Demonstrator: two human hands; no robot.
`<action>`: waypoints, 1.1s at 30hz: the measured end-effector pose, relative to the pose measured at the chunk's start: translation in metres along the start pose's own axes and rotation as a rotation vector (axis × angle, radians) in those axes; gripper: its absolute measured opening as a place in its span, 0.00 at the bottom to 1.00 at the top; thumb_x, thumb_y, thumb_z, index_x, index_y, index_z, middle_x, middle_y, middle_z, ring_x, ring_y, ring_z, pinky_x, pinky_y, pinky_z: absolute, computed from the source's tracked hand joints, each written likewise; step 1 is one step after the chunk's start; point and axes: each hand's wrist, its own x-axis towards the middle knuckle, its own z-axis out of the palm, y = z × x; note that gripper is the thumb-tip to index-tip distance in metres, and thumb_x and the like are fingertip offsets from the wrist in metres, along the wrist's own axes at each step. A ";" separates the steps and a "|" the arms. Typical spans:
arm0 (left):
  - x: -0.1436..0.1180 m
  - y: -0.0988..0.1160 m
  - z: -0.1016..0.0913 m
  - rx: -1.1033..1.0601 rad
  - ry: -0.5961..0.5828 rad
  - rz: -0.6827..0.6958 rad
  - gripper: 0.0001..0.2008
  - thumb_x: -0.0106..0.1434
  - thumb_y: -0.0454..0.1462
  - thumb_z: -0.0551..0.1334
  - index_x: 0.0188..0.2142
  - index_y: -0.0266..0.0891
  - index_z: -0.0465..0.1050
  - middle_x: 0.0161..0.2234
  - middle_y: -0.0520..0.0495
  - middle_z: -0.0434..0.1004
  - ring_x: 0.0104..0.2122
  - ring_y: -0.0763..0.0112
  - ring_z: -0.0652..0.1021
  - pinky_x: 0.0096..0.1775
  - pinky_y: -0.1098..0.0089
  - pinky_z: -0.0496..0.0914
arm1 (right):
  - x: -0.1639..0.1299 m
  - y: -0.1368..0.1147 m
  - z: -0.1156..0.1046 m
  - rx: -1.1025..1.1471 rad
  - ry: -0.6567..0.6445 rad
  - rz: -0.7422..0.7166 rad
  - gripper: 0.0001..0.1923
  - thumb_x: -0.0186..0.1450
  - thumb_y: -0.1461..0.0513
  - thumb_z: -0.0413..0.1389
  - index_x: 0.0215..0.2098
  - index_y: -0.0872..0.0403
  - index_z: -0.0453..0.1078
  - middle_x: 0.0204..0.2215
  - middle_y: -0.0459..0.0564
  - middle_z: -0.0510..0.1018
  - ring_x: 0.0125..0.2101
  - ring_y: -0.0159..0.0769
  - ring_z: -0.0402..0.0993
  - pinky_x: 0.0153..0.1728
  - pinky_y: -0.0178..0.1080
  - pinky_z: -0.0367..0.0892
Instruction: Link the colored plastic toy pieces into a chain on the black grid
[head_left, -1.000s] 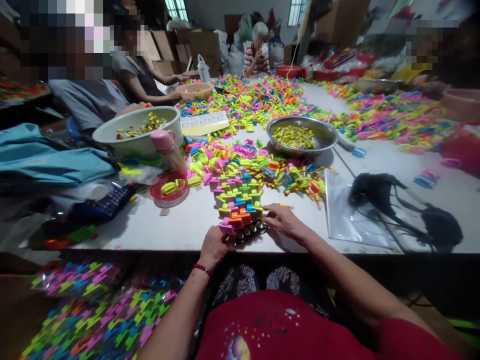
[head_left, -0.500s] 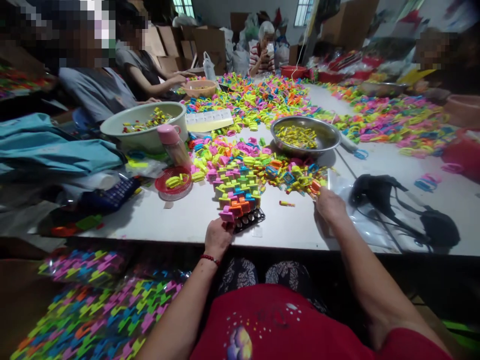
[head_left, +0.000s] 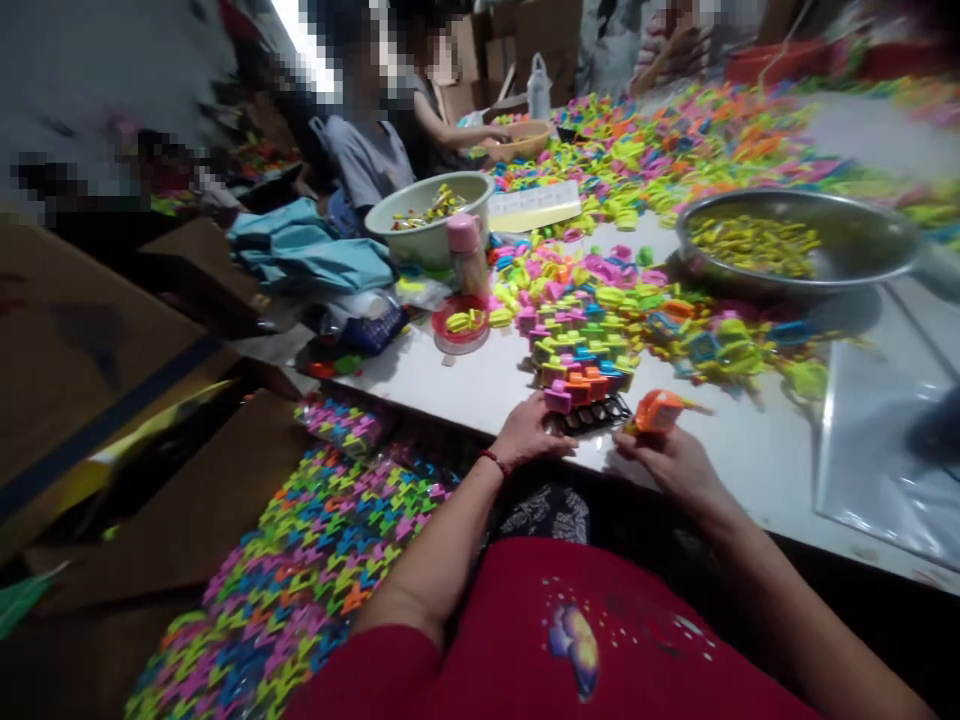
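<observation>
Two bowls up top: shiny steel bowl (head_left: 802, 245) w/ small yellow bits, pale green plastic basin (head_left: 429, 215) w/ mixed bits. Small red basket (head_left: 459, 328) holds yellow clips. Right hand (head_left: 671, 460) fingers clamped on orange plastic clip (head_left: 658, 410) just above white table (head_left: 465, 385) edge; left hand (head_left: 529, 435) fingers curled onto black tray of coloured clips (head_left: 585, 385). Bright clips litter table, bagged ones on floor, co-workers beyond

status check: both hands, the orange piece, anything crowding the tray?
Left hand resting at black tray edge. Right hand gripping orange piece beside it. Stacked coloured pieces fill tray's far end.
</observation>
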 end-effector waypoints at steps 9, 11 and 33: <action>0.000 -0.006 0.003 0.136 -0.069 0.036 0.29 0.49 0.40 0.70 0.51 0.40 0.71 0.49 0.43 0.71 0.46 0.59 0.74 0.48 0.63 0.70 | 0.025 -0.006 0.063 -0.154 -0.153 -0.395 0.14 0.62 0.53 0.52 0.32 0.53 0.75 0.30 0.53 0.79 0.29 0.40 0.74 0.31 0.37 0.67; 0.001 -0.006 0.002 0.133 -0.068 0.036 0.29 0.49 0.40 0.70 0.52 0.40 0.71 0.48 0.43 0.71 0.45 0.59 0.74 0.47 0.63 0.70 | 0.027 -0.006 0.061 -0.203 -0.170 -0.417 0.14 0.62 0.54 0.53 0.36 0.53 0.75 0.32 0.53 0.79 0.31 0.40 0.74 0.32 0.37 0.66; 0.002 0.002 0.001 0.264 -0.104 0.034 0.19 0.53 0.37 0.65 0.46 0.40 0.75 0.44 0.44 0.73 0.43 0.60 0.74 0.46 0.63 0.69 | 0.028 0.003 0.045 -0.379 -0.149 -0.492 0.13 0.63 0.57 0.50 0.33 0.53 0.75 0.27 0.51 0.78 0.26 0.36 0.73 0.28 0.34 0.66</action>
